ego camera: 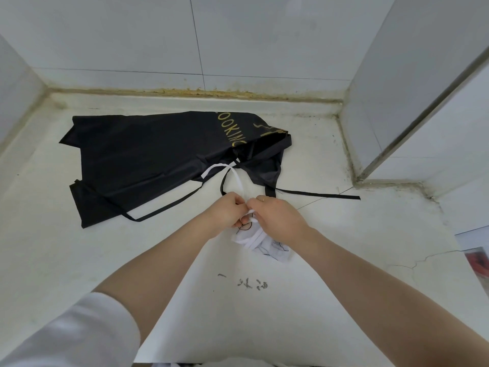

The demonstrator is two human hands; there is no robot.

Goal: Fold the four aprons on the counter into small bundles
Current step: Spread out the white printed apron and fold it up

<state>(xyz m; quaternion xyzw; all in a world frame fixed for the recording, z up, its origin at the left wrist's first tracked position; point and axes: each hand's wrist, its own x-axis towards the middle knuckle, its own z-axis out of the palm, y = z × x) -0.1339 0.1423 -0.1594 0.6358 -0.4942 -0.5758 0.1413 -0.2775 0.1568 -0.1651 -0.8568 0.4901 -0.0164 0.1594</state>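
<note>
both hands, left hand (228,211) and right hand (280,218), pinch the white strap (237,178) over a small white apron bundle (260,241) on the worktop (344,260), near the spread black apron (158,157).

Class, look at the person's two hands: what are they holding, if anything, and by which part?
Both the left hand and right hand grip the white apron bundle at its top, pinching its white strap between them.

White tiled walls (148,35), stained grout — cracked pale counter (370,260)
</note>
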